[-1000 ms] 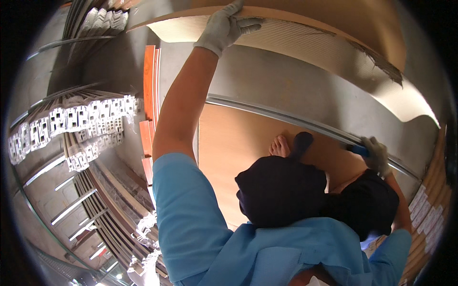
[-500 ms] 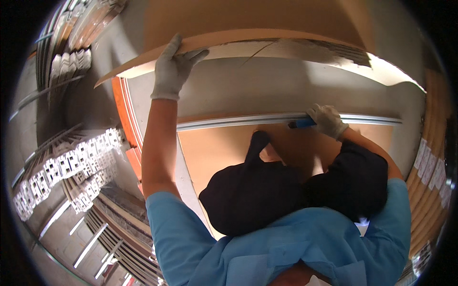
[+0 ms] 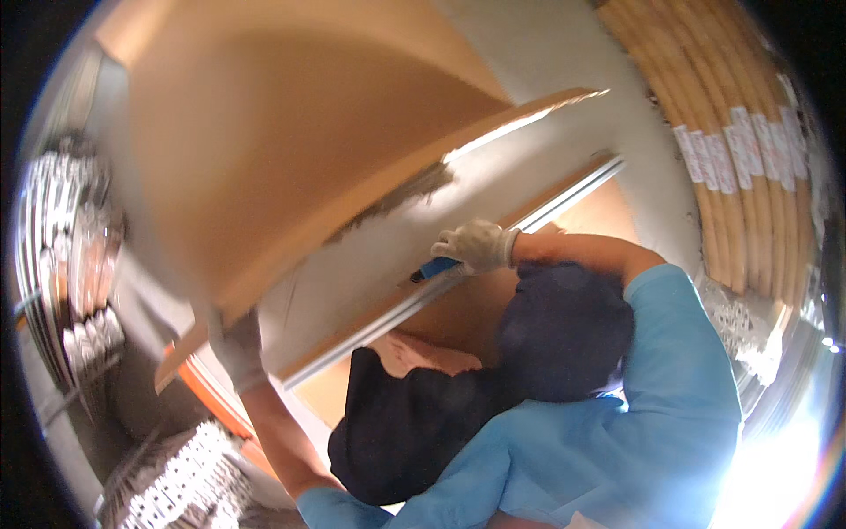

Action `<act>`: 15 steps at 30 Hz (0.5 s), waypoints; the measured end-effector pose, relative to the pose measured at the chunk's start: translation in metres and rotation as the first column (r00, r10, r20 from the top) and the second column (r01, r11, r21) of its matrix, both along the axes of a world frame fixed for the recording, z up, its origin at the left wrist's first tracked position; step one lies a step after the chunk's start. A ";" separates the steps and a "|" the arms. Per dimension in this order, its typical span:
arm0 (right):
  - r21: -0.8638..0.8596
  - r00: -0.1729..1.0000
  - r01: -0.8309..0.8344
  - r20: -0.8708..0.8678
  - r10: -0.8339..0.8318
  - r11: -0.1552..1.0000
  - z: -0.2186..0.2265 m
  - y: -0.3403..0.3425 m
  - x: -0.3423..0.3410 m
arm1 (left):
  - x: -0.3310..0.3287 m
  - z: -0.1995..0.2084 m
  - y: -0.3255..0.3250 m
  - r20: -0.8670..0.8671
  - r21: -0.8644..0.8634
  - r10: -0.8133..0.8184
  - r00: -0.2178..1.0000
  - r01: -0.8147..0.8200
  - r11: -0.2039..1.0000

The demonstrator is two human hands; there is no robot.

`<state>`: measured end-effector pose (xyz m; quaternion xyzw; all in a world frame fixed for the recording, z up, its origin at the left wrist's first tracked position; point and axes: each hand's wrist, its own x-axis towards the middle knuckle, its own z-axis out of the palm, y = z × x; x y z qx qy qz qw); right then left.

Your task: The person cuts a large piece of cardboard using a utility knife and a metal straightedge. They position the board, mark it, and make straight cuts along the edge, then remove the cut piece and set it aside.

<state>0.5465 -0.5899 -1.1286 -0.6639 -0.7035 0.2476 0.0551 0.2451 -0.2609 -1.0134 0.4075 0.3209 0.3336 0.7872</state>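
At its lower left edge, a large brown cardboard sheet (image 3: 291, 159) is gripped by my left hand (image 3: 236, 348), which wears a pale glove; the fingers are partly hidden and blurred. The sheet is bent upward and its underside edge looks ragged. My right hand (image 3: 476, 247), also gloved, is closed around a blue utility knife (image 3: 437, 267) with a dark tip. It hovers over or rests by a long silver metal bar (image 3: 370, 328); contact cannot be made out. Under the bar lies another cardboard piece (image 3: 608, 216), between my dark-clothed legs and the grey floor.
Long brown wrapped bundles (image 3: 705, 106) with white labels lie at the right. White profiles (image 3: 181, 480) are stacked at the lower left, near an orange strip (image 3: 207, 392). More wrapped lengths (image 3: 92, 256) stand at the far left.
The view has turned, so the bar now runs diagonally. My left hand has swung the cardboard sheet, which now fills more of the upper left. The knife stays in my right hand.
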 end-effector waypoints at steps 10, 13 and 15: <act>-0.193 0.572 0.803 -0.018 -0.820 0.564 0.046 -0.153 0.097 | -0.023 -0.088 -0.077 -0.287 -0.208 -0.114 0.951 0.054 0.977; -0.251 0.374 0.899 0.011 -0.928 0.359 0.078 -0.198 0.105 | 0.005 -0.095 -0.078 -0.407 -0.233 -0.233 0.883 0.147 0.961; -0.173 0.293 0.945 0.073 -0.953 0.277 0.097 -0.218 0.112 | 0.023 -0.094 -0.072 -0.445 -0.238 -0.299 0.844 0.210 0.948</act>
